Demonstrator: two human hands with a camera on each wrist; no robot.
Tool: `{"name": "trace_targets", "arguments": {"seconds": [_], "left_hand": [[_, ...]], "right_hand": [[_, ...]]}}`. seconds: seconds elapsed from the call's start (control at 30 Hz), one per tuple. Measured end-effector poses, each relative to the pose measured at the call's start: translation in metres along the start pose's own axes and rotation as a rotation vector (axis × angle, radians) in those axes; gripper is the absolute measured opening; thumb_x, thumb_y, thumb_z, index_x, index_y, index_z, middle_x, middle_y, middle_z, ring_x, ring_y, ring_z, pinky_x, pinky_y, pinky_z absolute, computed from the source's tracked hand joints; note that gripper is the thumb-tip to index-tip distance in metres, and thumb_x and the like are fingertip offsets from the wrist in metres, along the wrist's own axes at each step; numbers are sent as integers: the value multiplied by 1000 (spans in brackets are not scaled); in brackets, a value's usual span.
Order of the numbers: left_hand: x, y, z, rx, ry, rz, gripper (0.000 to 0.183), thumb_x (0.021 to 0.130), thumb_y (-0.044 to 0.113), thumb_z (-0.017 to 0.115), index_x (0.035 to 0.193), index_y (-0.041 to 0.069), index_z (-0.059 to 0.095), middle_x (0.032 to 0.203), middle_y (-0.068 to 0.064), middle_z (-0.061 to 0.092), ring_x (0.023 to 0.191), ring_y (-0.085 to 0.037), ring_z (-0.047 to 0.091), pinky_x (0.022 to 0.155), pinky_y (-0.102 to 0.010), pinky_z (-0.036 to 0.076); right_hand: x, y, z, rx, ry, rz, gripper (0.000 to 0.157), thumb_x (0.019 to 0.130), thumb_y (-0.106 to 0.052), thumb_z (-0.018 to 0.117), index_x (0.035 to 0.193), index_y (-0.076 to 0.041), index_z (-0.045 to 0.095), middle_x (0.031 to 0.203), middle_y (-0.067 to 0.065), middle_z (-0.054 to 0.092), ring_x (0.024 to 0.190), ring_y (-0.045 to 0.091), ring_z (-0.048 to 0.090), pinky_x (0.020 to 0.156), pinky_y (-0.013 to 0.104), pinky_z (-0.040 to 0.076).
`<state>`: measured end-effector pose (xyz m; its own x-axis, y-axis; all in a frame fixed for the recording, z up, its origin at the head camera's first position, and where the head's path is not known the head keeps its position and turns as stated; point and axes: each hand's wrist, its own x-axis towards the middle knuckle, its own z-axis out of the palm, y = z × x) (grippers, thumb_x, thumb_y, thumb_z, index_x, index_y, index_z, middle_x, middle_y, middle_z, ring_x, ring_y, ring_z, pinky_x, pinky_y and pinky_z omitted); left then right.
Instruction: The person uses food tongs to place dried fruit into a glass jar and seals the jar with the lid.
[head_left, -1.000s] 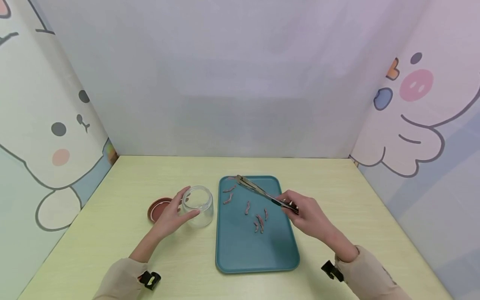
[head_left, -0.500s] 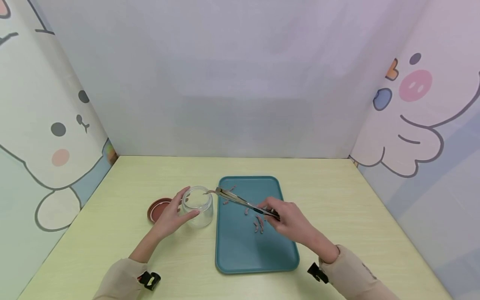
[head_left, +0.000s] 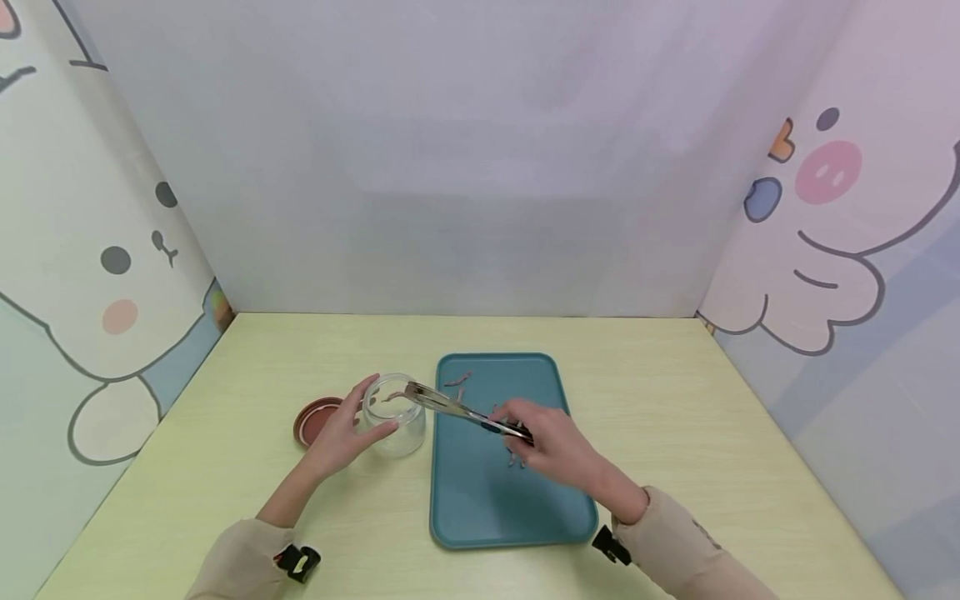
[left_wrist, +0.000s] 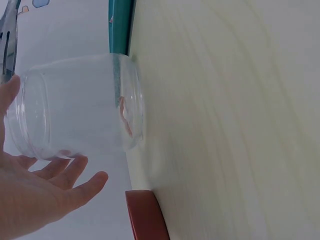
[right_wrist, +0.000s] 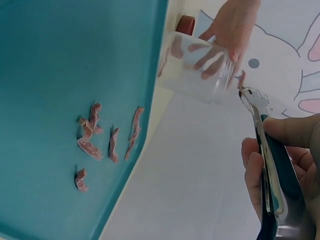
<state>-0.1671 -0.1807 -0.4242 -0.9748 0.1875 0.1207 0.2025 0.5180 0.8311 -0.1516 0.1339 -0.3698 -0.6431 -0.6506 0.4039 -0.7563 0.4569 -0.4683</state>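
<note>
My left hand (head_left: 337, 437) holds a clear glass jar (head_left: 405, 435) near its mouth, thumb on one side and fingers on the other. The jar stands upright and uncovered on the table; one reddish strip (left_wrist: 124, 116) lies at its bottom in the left wrist view. My right hand (head_left: 558, 446) grips metal tongs (head_left: 461, 408) with dark handles. Between the tongs' tips is a thin, wrinkled strip that looks like dried meat (right_wrist: 242, 79), held over the jar's mouth. More such strips (right_wrist: 89, 142) lie on a teal tray (head_left: 517, 517), some hidden behind the right hand in the head view.
A reddish-brown round lid (head_left: 309, 423) lies on the pale wooden table (head_left: 360, 533), left of the jar and partly behind the left hand. The tray sits just right of the jar. A plain light wall (head_left: 480, 167) stands behind, with cartoon-printed panels at both sides.
My right hand has moved left with the tongs, carrying a strip from the tray's far left corner to above the jar's mouth. The left hand and jar have stayed in place.
</note>
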Motion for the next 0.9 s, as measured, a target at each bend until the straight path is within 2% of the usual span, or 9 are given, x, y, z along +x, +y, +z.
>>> {"name": "trace_targets", "arguments": {"seconds": [0.2,0.43,0.7,0.9], "left_hand": [[0,0,0,6,-2,-8,82,76,39,67,139,11,22,135,-18,31,120,-35,32,90,-53,33],[-1,0,1,5,-3,-3,82,76,39,66,139,10,22,136,-18,30,121,-34,30,91,-52,32],[-1,-1,1,14,3,9,80,77,39,66,139,10,23,135,-18,31,119,-36,32,90,-53,33],[-1,-1,0,21,1,8,80,78,40,64,139,11,22,135,-19,31,118,-38,33,89,-54,34]], "right_hand": [[-2,0,-2,24,-1,62,27,82,-5,60,107,-12,55,79,-8,54,50,-3,44,41,17,36],[-8,6,-14,-27,75,52,29,79,-2,64,106,-10,56,80,-5,54,45,2,34,39,18,31],[-21,22,-28,-83,150,82,33,76,-3,68,107,-8,56,80,-1,55,49,1,39,41,18,34],[-36,36,-34,-88,164,152,35,75,-3,68,108,-8,56,80,-1,55,47,1,39,40,18,36]]}}
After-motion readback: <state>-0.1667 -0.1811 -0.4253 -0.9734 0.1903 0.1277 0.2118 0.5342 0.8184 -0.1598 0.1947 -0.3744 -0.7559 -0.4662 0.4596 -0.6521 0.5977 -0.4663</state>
